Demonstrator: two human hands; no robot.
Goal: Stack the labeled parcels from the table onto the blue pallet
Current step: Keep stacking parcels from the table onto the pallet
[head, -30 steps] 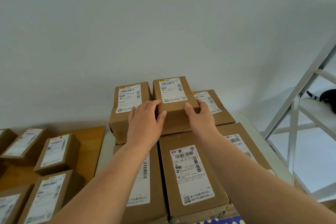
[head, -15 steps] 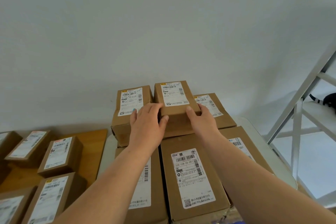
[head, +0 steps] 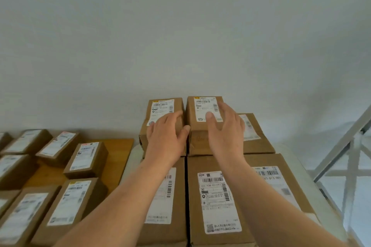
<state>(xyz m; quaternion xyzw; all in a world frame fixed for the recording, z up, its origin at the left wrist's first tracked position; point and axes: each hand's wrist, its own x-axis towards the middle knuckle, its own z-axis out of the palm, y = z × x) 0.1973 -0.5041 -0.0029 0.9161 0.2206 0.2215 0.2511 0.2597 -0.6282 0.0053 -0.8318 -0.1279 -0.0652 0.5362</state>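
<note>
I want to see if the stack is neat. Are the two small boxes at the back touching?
Touching. In the head view the left small box and the right small box stand side by side, no gap showing.

The stacked parcels (head: 200, 126) stand packed side by side with only a thin seam between the two upper boxes, and the wall (head: 180, 36) rises close behind them, apparently leaving no passage at the rear. Open room lies above the stack and along the bare wooden table (head: 118, 158) strip between stack and loose parcels (head: 86, 158). A white frame (head: 349, 158) bounds the right side.
</note>
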